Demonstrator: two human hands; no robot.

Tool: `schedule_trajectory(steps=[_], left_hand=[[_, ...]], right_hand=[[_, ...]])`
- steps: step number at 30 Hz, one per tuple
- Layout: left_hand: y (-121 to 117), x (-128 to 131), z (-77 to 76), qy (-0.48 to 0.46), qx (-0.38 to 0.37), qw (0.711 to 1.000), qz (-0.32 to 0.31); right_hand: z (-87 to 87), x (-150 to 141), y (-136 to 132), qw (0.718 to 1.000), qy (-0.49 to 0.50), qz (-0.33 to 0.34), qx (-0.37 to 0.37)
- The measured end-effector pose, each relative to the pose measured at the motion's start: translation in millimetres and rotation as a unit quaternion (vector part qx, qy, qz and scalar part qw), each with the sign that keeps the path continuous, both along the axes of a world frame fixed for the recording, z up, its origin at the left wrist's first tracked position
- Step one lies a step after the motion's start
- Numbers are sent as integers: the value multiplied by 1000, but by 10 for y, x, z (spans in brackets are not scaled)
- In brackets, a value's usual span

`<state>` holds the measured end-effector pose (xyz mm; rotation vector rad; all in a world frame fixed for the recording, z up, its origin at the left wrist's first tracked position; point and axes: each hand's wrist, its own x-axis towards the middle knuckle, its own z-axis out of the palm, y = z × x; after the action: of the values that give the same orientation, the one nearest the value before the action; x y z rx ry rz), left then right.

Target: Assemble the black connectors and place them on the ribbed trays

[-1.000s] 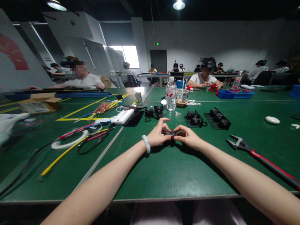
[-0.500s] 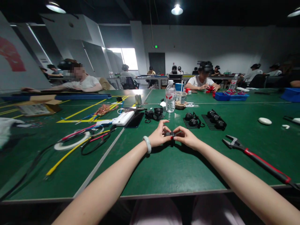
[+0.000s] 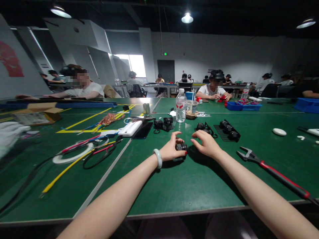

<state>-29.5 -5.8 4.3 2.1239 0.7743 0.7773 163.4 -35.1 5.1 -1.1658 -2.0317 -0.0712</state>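
Observation:
My left hand (image 3: 171, 148), with a pale bracelet at the wrist, is closed round a small black plastic fitting (image 3: 181, 146) just over the green table. Its thumb lies along the near side and the fingers cover part of it. Just to the right, my right hand (image 3: 204, 143) is apart from the fitting, thumb and fingers separated, with nothing seen between them. Beyond it lies a black part with round knobs (image 3: 202, 126), partly hidden by the fingers. A similar black slatted plate with knobs (image 3: 228, 130) rests farther right. Another black assembly (image 3: 163, 124) sits beyond my left hand, beside a loose black ring (image 3: 157, 131).
Pliers with red-black handles (image 3: 274, 171) lie at right. A water bottle (image 3: 181, 106) and a cup (image 3: 192, 107) stand ahead. A white power bank (image 3: 130, 128), cables (image 3: 67, 167) and an open carton (image 3: 37, 113) are at left. Co-workers sit across and behind.
My right hand has let go of the black fitting and drawn off to the right, its fingers spreading. My left hand keeps the fitting, now turned. The view has tilted up slightly.

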Motion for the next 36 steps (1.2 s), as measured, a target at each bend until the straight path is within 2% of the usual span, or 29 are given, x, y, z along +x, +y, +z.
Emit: schedule_trajectory(steps=[4,7,11,13,15,19,21,24,29,36], left_hand=[[-30,37,3,25,35,999,8],[-33,60,4,31,46,998,9],[-23,65,17,31,54,998,10],[-18,57,26,35,55,998,13],[-17,48,30,39,53,998,15],[-25,39,35,39,44,998,17],[-30,40,40,33,39,999,14],[-26,39,48,17,32,999,10],[13,19,47,-23,12,1000,3],[34,-9,55,-43,-16,999,-5]], right_hand=[[42,180,63,983,-93,-157,22],[113,310,46,963,-123,-237,37],[283,523,-153,941,-86,-315,94],[292,674,-318,924,-95,-359,93],[193,867,-500,903,-111,-414,25],[-218,1325,-810,855,-132,-480,-145],[-402,1533,-897,839,-142,-485,-201],[-552,1753,-926,839,-163,-463,-236],[-636,1922,-882,884,-166,-377,-220],[-759,1909,-1083,893,-185,-376,-167]])
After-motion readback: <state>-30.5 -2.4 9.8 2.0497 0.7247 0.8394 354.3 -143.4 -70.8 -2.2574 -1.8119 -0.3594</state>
